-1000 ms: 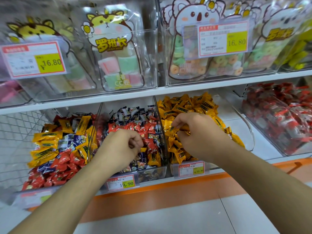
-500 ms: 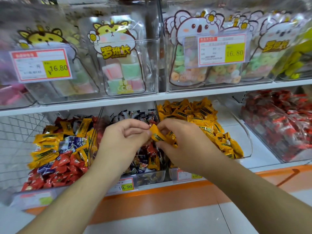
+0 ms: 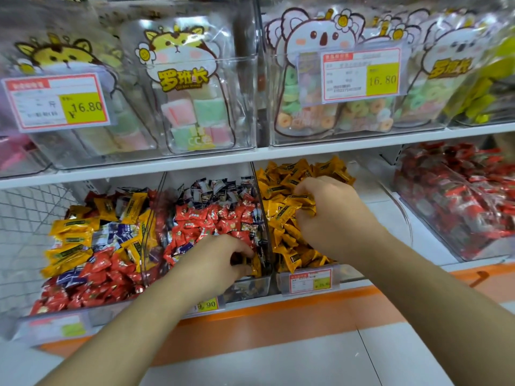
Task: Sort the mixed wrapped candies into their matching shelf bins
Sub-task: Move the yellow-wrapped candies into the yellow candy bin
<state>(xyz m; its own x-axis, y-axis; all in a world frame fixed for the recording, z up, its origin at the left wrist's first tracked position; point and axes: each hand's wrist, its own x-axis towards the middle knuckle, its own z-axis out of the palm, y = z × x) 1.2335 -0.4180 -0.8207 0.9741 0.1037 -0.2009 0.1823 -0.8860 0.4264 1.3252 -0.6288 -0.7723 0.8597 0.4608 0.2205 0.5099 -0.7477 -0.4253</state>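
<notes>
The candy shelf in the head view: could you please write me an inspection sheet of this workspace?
Surface: white lower shelf with an orange front strip.
Job's things: clear left bin holds mixed yellow, red and blue wrapped candies; middle bin holds red and dark-wrapped ones; yellow-wrapped candies fill the next bin.
Clutter: a few yellow candies in the middle bin's front corner.
Grips: left hand curls round those yellow candies; right hand grips yellow candies in their bin.
Cables: nothing seen.
Surroundings: upper bins of bagged sweets with price tags; red-wrapped candies bin at right; wire basket at left.
</notes>
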